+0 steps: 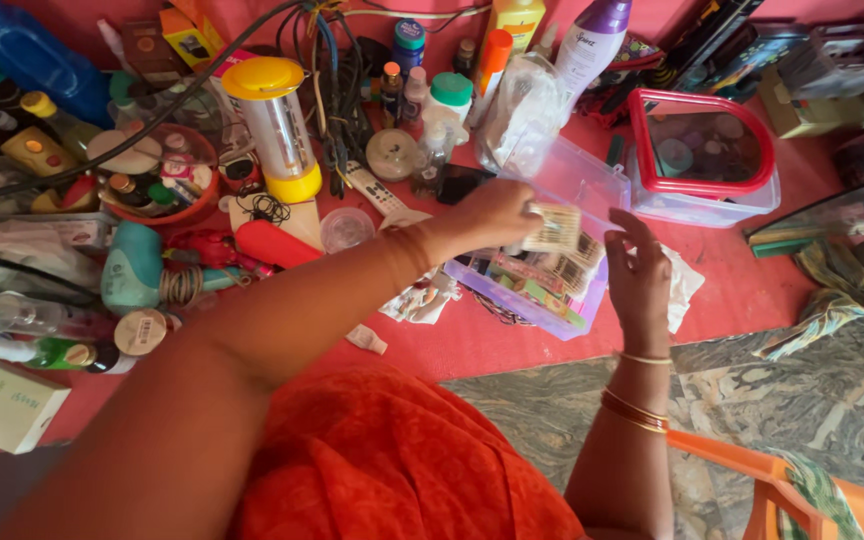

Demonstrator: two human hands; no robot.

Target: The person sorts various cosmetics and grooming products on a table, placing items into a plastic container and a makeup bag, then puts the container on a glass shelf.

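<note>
My left hand (497, 212) reaches across a red cloth-covered surface and pinches a small pale card of packets (555, 228) above a clear plastic box (592, 185). The box holds several small colourful packets (537, 280) and has a purple base. My right hand (637, 275) hovers just right of the box with its fingers spread and nothing in it; gold bangles ring that wrist.
A yellow-capped lantern (274, 125), a remote control (374, 190), several bottles and cables crowd the back. A red-framed mirror (704, 145) sits on a clear tub at right. A cream box (2, 403) lies at left. Patterned stone floor (802, 400) lies below.
</note>
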